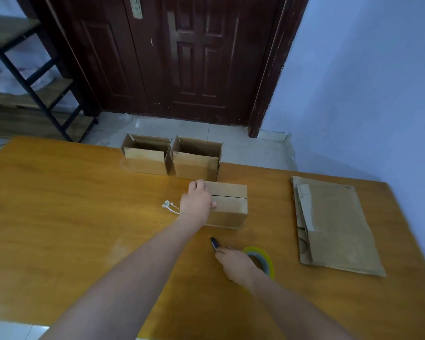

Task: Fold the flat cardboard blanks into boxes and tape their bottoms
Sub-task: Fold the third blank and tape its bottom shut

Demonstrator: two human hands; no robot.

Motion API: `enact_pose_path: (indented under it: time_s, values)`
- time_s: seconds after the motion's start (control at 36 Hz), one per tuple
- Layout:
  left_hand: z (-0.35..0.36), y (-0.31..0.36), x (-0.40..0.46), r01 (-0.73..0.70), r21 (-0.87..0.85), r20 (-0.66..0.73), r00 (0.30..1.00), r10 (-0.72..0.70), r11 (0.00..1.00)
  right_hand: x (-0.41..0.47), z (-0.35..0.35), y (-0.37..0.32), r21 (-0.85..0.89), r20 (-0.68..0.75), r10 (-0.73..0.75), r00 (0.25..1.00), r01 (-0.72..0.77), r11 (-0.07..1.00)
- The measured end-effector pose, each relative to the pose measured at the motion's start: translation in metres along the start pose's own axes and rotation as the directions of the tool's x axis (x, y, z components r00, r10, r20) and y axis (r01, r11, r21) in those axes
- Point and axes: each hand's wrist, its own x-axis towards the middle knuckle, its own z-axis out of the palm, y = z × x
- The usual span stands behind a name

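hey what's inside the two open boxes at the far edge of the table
Nothing shows inside the left open box or the right open box, only bare cardboard walls. Their near walls hide the floors, so small contents cannot be ruled out.

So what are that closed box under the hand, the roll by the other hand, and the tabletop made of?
The closed box looks like plain brown cardboard: matte, with a seam where its flaps meet. The roll seems to be clear plastic tape, glossy and yellowish at its rim. The tabletop looks like wood or wood-look laminate, orange-brown with grain lines and a soft sheen; which of the two cannot be told.
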Motion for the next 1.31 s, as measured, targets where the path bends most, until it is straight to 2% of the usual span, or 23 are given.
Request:
enact_pose_path:
  time_s: [0.11, 0.25, 0.33, 0.5, 0.64, 0.78, 0.92, 1.03, 1.11, 1.22, 1.31]
  values:
    - [-0.001, 0.001, -0.001, -0.001, 0.007, -0.002, 1.000, 0.001, 1.000, -0.005, -0.008, 0.004, 0.102, 0.094, -0.004, 0.996, -0.005, 0.995]
    - [-0.002, 0.001, -0.001, 0.001, 0.009, 0.004, 1.000, -0.001, 1.000, -0.013, -0.012, 0.011, 0.416, 0.123, 0.086, 0.989, -0.130, 0.900]
    - [-0.002, 0.001, -0.001, 0.004, -0.003, 0.007, 1.000, -0.004, 1.000, -0.016, -0.015, 0.012, 0.503, 0.121, 0.140, 0.983, -0.182, 0.845]
    - [-0.002, 0.001, 0.000, -0.002, -0.010, 0.009, 1.000, 0.002, 1.000, -0.026, -0.022, 0.018, 0.600, 0.077, 0.184, 0.980, -0.193, 0.776]
    - [0.000, 0.000, 0.000, -0.014, 0.003, -0.011, 1.000, 0.014, 1.000, -0.037, -0.045, 0.042, 0.797, 0.054, 0.228, 0.972, -0.180, 0.577]
    - [-0.001, -0.001, 0.004, -0.076, 0.026, -0.047, 0.996, 0.077, 0.997, -0.054, -0.084, 0.079, 0.856, 0.055, 0.245, 0.968, -0.172, 0.487]
    - [-0.004, -0.003, 0.006, -0.185, -0.049, -0.026, 0.983, 0.183, 0.982, -0.063, -0.115, 0.101, 0.896, 0.023, 0.225, 0.974, -0.120, 0.428]
    - [-0.004, -0.006, 0.004, -0.215, -0.096, -0.054, 0.976, 0.211, 0.972, -0.063, -0.159, 0.103, 0.919, -0.072, 0.140, 0.988, 0.011, 0.394]
    - [0.000, -0.010, 0.004, -0.219, -0.192, -0.068, 0.975, 0.210, 0.957, -0.061, -0.195, 0.101, 0.920, -0.121, 0.037, 0.992, 0.098, 0.381]
    - [0.002, -0.013, 0.004, -0.175, -0.371, -0.094, 0.984, 0.151, 0.912, -0.054, -0.239, 0.092, 0.944, -0.175, -0.055, 0.983, 0.183, 0.275]
    - [0.003, -0.016, 0.005, -0.133, -0.483, -0.075, 0.991, 0.111, 0.866, -0.039, -0.261, 0.083, 0.937, -0.167, -0.104, 0.981, 0.190, 0.293]
